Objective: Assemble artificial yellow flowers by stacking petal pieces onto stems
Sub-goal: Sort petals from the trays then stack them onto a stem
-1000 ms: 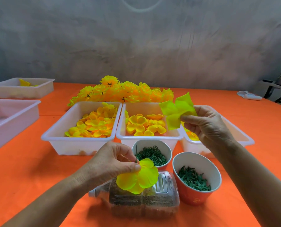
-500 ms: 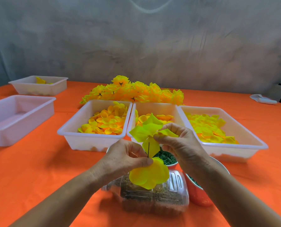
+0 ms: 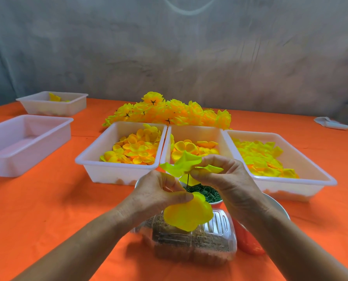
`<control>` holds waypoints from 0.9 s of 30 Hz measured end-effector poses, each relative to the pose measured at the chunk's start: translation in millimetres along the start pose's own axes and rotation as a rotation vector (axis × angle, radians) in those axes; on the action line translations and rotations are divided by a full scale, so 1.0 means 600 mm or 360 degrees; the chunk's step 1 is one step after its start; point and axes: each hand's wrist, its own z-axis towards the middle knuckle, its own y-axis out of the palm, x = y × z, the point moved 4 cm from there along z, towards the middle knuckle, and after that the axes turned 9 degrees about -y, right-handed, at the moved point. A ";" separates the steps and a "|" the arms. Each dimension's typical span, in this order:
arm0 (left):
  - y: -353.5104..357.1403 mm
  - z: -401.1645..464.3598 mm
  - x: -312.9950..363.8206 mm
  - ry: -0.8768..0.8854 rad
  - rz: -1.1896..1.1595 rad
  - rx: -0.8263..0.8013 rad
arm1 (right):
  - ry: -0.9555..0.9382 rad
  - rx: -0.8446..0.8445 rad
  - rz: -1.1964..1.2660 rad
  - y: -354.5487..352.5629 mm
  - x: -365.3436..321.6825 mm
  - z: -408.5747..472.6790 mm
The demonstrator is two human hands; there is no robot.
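Observation:
My left hand [image 3: 156, 193] pinches a thin dark stem [image 3: 188, 182] that carries a stack of yellow petals [image 3: 188, 217] at its lower end. My right hand [image 3: 224, 179] pinches a yellow-green petal piece [image 3: 182, 164] at the stem's upper tip; the stem seems to pass through its middle. Both hands hover above a small bowl of green rings [image 3: 209, 194]. Behind them stand three white trays of petals: left [image 3: 92, 159], middle [image 3: 197, 132] and right [image 3: 302, 157]. A heap of finished yellow flowers [image 3: 169, 112] lies behind the trays.
A clear plastic box with brown contents [image 3: 193, 242] lies under my hands, and a red cup [image 3: 250, 240] stands to its right, mostly hidden by my arm. Two more white trays [image 3: 27, 138] [image 3: 53, 103] stand at the left on the orange table [image 3: 37, 209]. A white object [image 3: 331, 123] lies far right.
My right hand brought the yellow-green petal piece from above the trays down and left onto the stem's tip. My left hand stayed put holding the stem. The camera shifted.

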 end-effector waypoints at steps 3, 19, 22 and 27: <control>0.000 -0.001 0.000 -0.0009 -0.0002 0.0005 | -0.0017 -0.0020 0.0003 0.000 -0.003 -0.003; 0.000 -0.008 0.004 -0.0039 -0.0064 -0.0023 | -0.0566 -0.0111 -0.0617 0.001 -0.023 -0.013; 0.001 -0.010 0.006 -0.0033 -0.0077 -0.0059 | -0.0675 -0.0108 -0.0838 0.001 -0.024 -0.015; -0.002 -0.013 0.006 -0.0062 -0.0125 -0.0064 | -0.0801 -0.0131 -0.1049 0.004 -0.023 -0.018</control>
